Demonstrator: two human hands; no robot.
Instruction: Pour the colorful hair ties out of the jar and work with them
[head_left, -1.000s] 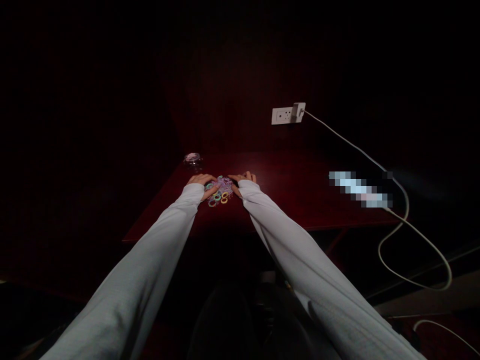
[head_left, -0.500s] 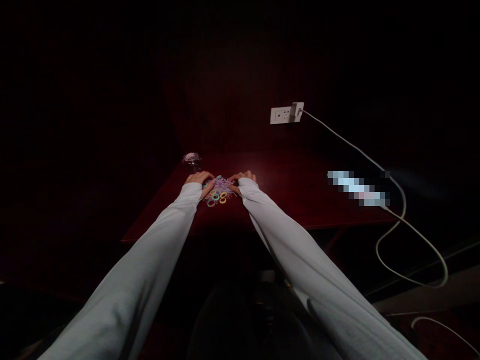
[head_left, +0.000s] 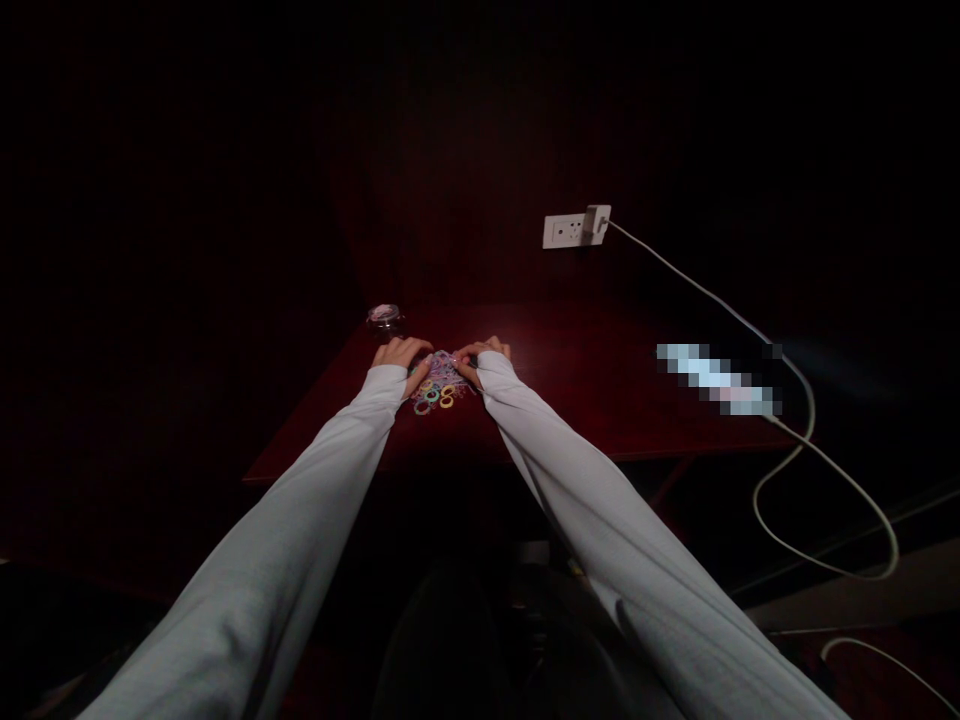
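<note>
A small heap of coloured elastic rings lies on a dark red table. My left hand rests at the heap's left edge, fingers curved in toward it. My right hand sits at the heap's right edge, fingers curled onto the rings. Both hands cup the heap from either side. Both arms wear pale long sleeves. Whether either hand has a ring pinched between its fingers is too small and dim to see.
A small clear jar with a pinkish lid stands just beyond my left hand. A white wall socket holds a charger, whose cable loops off the table's right side. A lit phone screen lies at the right.
Both hands have drawn closer together around the heap of rings, which now looks more bunched up between them.
</note>
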